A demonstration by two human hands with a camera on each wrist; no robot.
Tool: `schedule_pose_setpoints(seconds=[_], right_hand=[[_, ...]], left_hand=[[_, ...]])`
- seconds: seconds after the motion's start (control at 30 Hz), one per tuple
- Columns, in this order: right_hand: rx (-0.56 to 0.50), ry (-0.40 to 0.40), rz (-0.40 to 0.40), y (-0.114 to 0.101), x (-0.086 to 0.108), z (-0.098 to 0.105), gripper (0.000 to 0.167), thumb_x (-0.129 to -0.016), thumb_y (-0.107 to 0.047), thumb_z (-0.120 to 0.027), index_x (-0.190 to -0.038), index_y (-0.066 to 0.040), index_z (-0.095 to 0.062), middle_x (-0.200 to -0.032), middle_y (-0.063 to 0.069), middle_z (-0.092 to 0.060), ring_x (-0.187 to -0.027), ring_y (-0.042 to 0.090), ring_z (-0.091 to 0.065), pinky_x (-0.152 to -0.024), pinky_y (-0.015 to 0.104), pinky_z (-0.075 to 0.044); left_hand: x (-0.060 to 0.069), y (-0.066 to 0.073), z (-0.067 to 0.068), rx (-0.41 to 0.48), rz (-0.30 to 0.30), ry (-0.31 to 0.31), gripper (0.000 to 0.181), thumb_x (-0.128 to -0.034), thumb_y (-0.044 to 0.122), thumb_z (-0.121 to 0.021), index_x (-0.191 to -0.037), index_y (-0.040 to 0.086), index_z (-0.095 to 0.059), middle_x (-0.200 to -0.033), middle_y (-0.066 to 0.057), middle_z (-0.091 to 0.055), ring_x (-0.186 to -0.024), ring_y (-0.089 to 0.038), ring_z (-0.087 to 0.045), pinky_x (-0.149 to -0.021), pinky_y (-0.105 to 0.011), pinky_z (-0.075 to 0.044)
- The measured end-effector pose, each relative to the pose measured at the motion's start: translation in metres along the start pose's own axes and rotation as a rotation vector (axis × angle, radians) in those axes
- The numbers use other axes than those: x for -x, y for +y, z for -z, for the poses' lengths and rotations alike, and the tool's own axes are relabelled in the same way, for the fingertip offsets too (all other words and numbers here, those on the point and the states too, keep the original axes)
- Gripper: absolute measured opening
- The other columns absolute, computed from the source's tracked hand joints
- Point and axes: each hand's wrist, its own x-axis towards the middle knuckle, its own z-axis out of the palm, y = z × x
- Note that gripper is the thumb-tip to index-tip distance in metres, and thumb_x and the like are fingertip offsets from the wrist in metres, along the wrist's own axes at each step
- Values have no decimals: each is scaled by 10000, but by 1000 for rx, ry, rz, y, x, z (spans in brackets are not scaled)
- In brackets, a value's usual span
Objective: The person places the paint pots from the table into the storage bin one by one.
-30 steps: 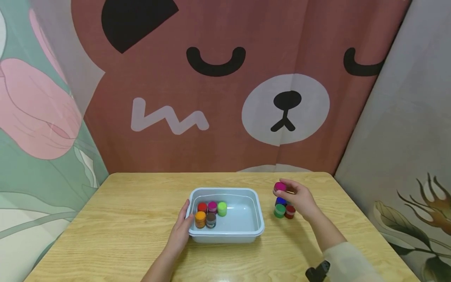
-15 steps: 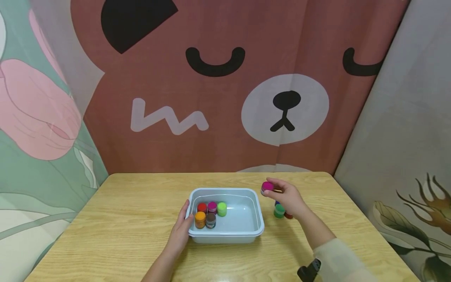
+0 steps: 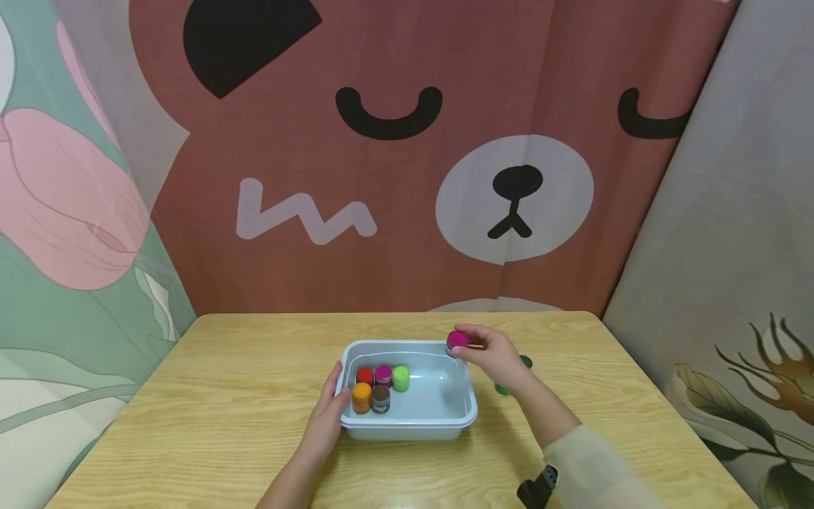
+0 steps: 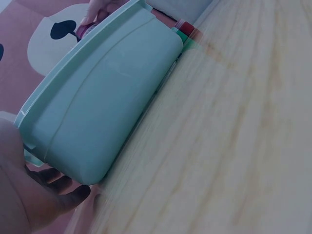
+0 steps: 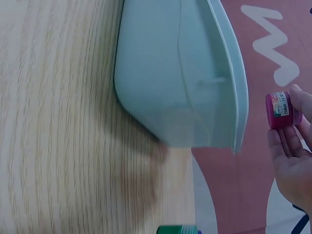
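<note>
My right hand (image 3: pixel 499 359) pinches a small magenta paint jar (image 3: pixel 456 341) between thumb and fingers, raised over the back right corner of a pale blue plastic tub (image 3: pixel 407 423). In the right wrist view the jar (image 5: pixel 280 110) lies on its side in my grip, with a label on it. My left hand (image 3: pixel 323 418) holds the tub's left side, thumb at the rim and fingers along the outer wall. Inside the tub, at the left, stand a red jar (image 3: pixel 364 375), a purple one (image 3: pixel 383 375), a lime green one (image 3: pixel 400 377), an orange one (image 3: pixel 361 397) and a brown one (image 3: pixel 380 399).
Right of the tub, a green jar (image 3: pixel 501 389) and a dark green lid (image 3: pixel 526 361) show around my right arm, which hides the other jars there. A dark red lid (image 4: pixel 186 28) appears beyond the tub in the left wrist view. A printed curtain (image 3: pixel 305 276) hangs behind the table.
My right hand has carried the magenta jar leftward, from above the group of jars at the right to the tub's back right corner. My left hand has stayed on the tub.
</note>
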Motion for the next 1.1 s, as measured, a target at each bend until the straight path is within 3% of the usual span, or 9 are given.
schedule_pose_setpoints(seconds=[0.5,0.67,0.9,1.1], right_hand=[[-27,-66,-50,-6,-12,-45,497,-830,-253,-789,-1289,-140,-636,-1198,74,-662,-1100,219,-610,-908,358,-585],[-5,-120,-22,-3,-14,-58,487,-838,-232,-782,-1280,-88,-637,-1165,68,-677,-1085,212,-614,-886,335,-579],[36,-163,83,2,-19,-70,444,-820,-126,-782,-1218,15,-648,-1089,152,-699,-1004,208,-642,-813,283,-568],[102,-181,47,2,-20,-80,431,-794,-138,-808,-1190,-35,-673,-1097,98,-698,-1011,200,-632,-829,298,-573]], left_hand=[[0,-1,0,-4,-2,3,575,-1051,217,-353,-1583,136,-150,-1648,-165,-114,-1510,-430,-59,-1192,-658,-53],[-2,-2,-1,-3,9,1,573,-1050,219,-353,-1582,141,-156,-1652,-149,-116,-1514,-418,-57,-1197,-650,-50],[-1,-1,-1,13,1,-2,574,-1049,211,-351,-1582,137,-153,-1650,-159,-114,-1513,-422,-52,-1197,-652,-48],[0,0,-1,4,-8,4,570,-1053,217,-351,-1581,127,-157,-1647,-167,-122,-1511,-423,-64,-1198,-649,-57]])
